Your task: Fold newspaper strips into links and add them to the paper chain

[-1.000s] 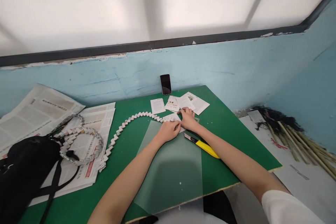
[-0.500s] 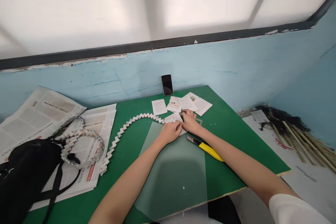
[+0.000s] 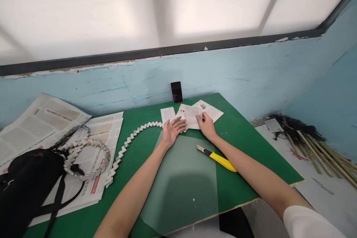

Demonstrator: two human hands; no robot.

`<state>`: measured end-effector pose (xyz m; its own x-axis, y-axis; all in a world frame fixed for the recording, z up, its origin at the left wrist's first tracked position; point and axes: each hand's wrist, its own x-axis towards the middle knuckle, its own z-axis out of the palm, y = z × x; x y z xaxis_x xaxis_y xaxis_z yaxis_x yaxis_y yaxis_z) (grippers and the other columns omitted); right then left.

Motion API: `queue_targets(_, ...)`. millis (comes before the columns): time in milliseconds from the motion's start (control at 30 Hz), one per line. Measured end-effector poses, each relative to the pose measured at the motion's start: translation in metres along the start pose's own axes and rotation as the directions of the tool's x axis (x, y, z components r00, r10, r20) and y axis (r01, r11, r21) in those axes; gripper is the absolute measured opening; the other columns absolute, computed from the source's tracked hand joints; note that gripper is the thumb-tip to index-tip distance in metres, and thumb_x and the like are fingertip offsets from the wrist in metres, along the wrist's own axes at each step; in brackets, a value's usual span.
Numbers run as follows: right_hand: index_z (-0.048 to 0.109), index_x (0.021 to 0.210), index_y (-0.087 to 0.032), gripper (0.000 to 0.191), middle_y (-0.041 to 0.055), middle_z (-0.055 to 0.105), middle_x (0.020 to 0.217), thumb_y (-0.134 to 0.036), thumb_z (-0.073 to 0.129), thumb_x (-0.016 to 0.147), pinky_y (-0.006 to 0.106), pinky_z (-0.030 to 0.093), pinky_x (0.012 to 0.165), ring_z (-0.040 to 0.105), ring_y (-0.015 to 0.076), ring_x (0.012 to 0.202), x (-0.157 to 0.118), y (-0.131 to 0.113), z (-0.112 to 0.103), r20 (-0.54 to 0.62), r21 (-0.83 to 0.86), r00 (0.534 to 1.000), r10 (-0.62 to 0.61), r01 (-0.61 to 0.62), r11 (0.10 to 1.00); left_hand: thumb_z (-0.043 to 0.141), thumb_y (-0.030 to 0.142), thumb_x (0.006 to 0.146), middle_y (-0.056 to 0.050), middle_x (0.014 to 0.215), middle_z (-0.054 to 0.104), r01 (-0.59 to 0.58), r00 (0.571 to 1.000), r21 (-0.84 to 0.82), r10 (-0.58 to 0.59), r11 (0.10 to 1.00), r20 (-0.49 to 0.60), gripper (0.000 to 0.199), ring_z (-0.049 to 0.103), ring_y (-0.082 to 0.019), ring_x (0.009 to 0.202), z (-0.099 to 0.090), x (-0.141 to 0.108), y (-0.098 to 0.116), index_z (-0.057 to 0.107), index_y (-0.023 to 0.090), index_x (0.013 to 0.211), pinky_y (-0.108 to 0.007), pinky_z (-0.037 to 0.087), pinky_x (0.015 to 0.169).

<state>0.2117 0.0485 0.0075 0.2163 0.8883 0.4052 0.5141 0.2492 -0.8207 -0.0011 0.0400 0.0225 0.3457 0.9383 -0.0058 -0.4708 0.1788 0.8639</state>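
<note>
My right hand pinches the lower right edge of a printed piece of newspaper, holding it up off the table. Opposite it, my left hand is turned palm up with its fingers spread, near the end of a zigzag chain of folded paper. That chain curves leftward over the green table; its near end is partly hidden by my left hand. Below both hands lies a clear sheet. A yellow utility knife rests beside my right forearm, blade showing.
More cut paper pieces lie behind my hands, and a phone leans on the blue wall. To the left are newspapers, a ring of folded paper and a black bag. Sticks lie on the floor at right.
Both hands were together low over the paper. Now they have parted: the left has moved left and opened, while the right has lifted a piece of newspaper.
</note>
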Motion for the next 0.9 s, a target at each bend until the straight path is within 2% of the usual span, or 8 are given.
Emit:
queue_targets(100, 0.045, 0.076, -0.023, 0.036, -0.0018, 0.05, 0.07, -0.052, 0.052, 0.096, 0.028, 0.037, 0.063, 0.044, 0.0169, 0.066, 0.001, -0.001, 0.001, -0.007, 0.109, 1.0, -0.001, 0.001, 0.994, 0.046, 0.053, 0.094, -0.02, 0.138, 0.062, 0.033, 0.999, -0.151, -0.037, 0.988, -0.025, 0.054, 0.065, -0.032, 0.119, -0.009, 0.005, 0.003, 0.063, 0.013, 0.125, -0.047, 0.053, 0.1)
queue_targets(267, 0.051, 0.073, -0.022, 0.043, -0.002, 0.048, 0.065, -0.06, 0.053, 0.094, 0.028, 0.035, 0.056, 0.042, 0.016, 0.062, 0.001, -0.003, 0.003, 0.05, 0.29, 0.998, 0.037, -0.05, 0.956, 0.051, 0.048, 0.094, -0.019, 0.122, 0.069, 0.028, 0.997, -0.103, -0.035, 0.994, -0.069, 0.045, 0.071, -0.026, 0.098, -0.012, 0.011, -0.006, 0.063, 0.013, 0.119, -0.042, 0.058, 0.088)
queue_targets(333, 0.056, 0.072, -0.021, 0.045, -0.0012, 0.051, 0.064, -0.061, 0.057, 0.091, 0.028, 0.036, 0.054, 0.044, 0.0158, 0.06, 0.0, -0.003, 0.003, 0.183, 0.322, 0.983, 0.025, -0.084, 0.943, 0.053, 0.055, 0.093, -0.015, 0.107, 0.071, 0.012, 0.996, -0.027, -0.015, 1.0, -0.091, 0.048, 0.069, -0.022, 0.081, -0.01, 0.012, -0.012, 0.064, 0.014, 0.115, -0.036, 0.058, 0.072)
queue_targets(433, 0.067, 0.075, -0.019, 0.041, 0.0007, 0.062, 0.069, -0.058, 0.064, 0.086, 0.028, 0.04, 0.057, 0.052, 0.0172, 0.065, -0.003, -0.005, 0.003, 0.347, 0.301, 0.937, -0.026, -0.084, 0.95, 0.064, 0.06, 0.086, -0.007, 0.086, 0.069, -0.046, 0.994, 0.234, 0.067, 0.971, -0.085, 0.049, 0.059, -0.016, 0.063, -0.006, 0.01, -0.019, 0.066, 0.015, 0.105, -0.026, 0.046, 0.053)
queue_targets(567, 0.073, 0.081, -0.02, 0.033, 0.0033, 0.071, 0.081, -0.053, 0.069, 0.083, 0.031, 0.048, 0.066, 0.063, 0.0217, 0.076, -0.004, -0.009, 0.003, 0.328, 0.302, 0.944, -0.036, -0.069, 0.951, 0.071, 0.056, 0.082, -0.003, 0.074, 0.065, -0.106, 0.987, 0.521, 0.152, 0.847, -0.046, 0.043, 0.052, -0.013, 0.058, -0.001, 0.003, -0.023, 0.068, 0.014, 0.092, -0.023, 0.039, 0.05)
queue_targets(667, 0.072, 0.096, -0.02, 0.035, 0.0056, 0.074, 0.09, -0.052, 0.072, 0.081, 0.032, 0.051, 0.069, 0.067, 0.0239, 0.083, -0.002, -0.01, 0.002, 0.27, 0.378, 0.963, -0.006, -0.1, 0.92, 0.068, 0.056, 0.084, -0.002, 0.076, 0.065, -0.131, 0.97, 0.474, 0.212, 0.871, -0.121, 0.043, 0.05, -0.013, 0.055, 0.0, 0.0, -0.021, 0.066, 0.015, 0.096, -0.023, 0.04, 0.048)
queue_targets(767, 0.069, 0.107, -0.02, 0.045, 0.0046, 0.075, 0.085, -0.055, 0.075, 0.078, 0.031, 0.05, 0.06, 0.066, 0.0217, 0.071, -0.002, -0.009, 0.003, 0.387, 0.455, 0.922, 0.032, -0.221, 0.862, 0.065, 0.057, 0.086, -0.004, 0.084, 0.066, -0.166, 0.928, 0.407, 0.281, 0.899, -0.243, 0.043, 0.053, -0.013, 0.06, -0.001, 0.002, -0.019, 0.063, 0.017, 0.102, -0.023, 0.044, 0.051)
queue_targets(900, 0.073, 0.096, -0.018, 0.042, 0.0029, 0.071, 0.07, -0.054, 0.078, 0.075, 0.03, 0.047, 0.054, 0.06, 0.018, 0.056, -0.003, -0.007, 0.005, 0.478, 0.453, 0.878, 0.021, -0.266, 0.851, 0.064, 0.059, 0.087, -0.001, 0.077, 0.063, -0.18, 0.907, 0.377, 0.301, 0.909, -0.293, 0.044, 0.051, -0.012, 0.055, -0.004, 0.005, -0.021, 0.058, 0.02, 0.105, -0.023, 0.042, 0.049)
